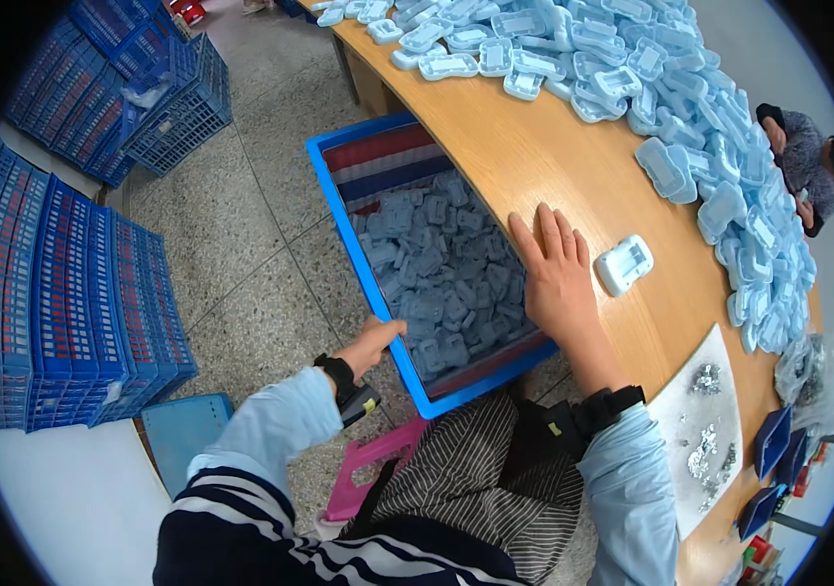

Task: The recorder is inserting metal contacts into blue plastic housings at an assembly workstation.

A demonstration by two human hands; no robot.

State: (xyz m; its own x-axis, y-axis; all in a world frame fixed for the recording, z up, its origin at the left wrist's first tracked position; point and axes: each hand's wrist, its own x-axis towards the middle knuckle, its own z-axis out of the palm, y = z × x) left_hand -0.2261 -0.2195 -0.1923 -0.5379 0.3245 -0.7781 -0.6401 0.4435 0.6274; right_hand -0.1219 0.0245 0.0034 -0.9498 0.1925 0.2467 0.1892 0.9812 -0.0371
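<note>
A blue plastic crate (358, 239) stands below the table's near edge, with many small light blue plastic parts (441, 259) inside and a striped lining along its far wall. My left hand (370, 345) is closed at the crate's left rim, its fingers curled against the edge. On the wooden table (495, 156), my right hand (556, 273) lies flat near the edge, fingers stretched out and holding nothing. Just right of it rests a single light blue plastic housing (624, 265), apart from the fingers.
A large heap of the same housings (622, 68) covers the table's far side. On the right, a white sheet (695, 439) bears small shiny metal pieces, near dark blue trays (771, 441). Stacked blue crates (75, 293) stand left; a pink stool (363, 474) is below. Another person (813, 161) sits beyond.
</note>
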